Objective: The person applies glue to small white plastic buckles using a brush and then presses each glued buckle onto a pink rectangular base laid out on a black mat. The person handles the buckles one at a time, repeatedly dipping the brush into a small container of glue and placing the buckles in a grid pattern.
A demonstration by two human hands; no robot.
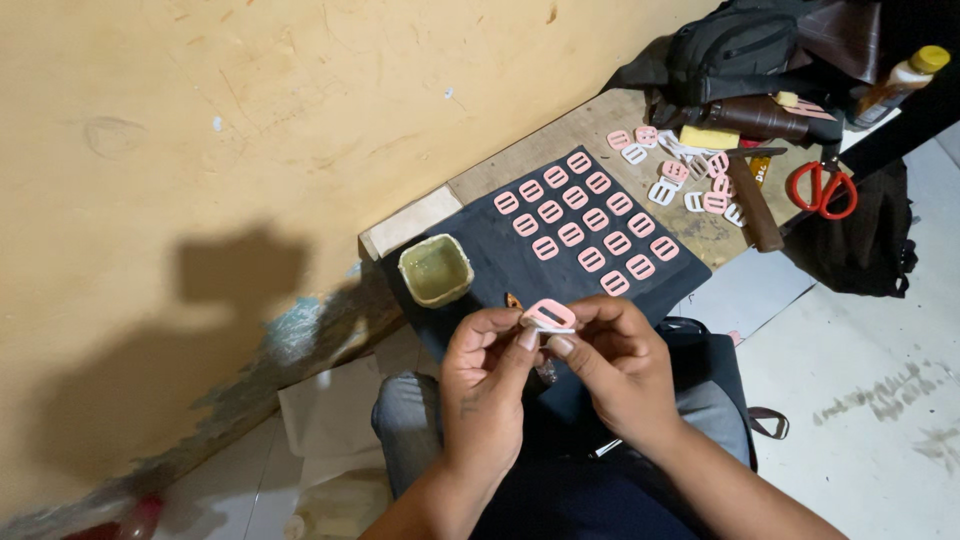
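Both hands pinch one pink slide buckle (548, 316) over the lap: left hand (484, 385) and right hand (622, 362) closed on its ends. Just beyond them, finished rows (585, 225) cover the bench's dark sheet (500, 262); placing it there likely needs careful alignment.

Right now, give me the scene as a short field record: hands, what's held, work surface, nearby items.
left hand: pinches the pink buckle from the left
right hand: pinches the same buckle from the right
pink buckle: held between both hands, above the lap
black sheet: on the wooden board, carrying rows of pink buckles
square cup: on the sheet's left corner
loose buckles: pink and white, piled beyond the sheet
red scissors: far right edge
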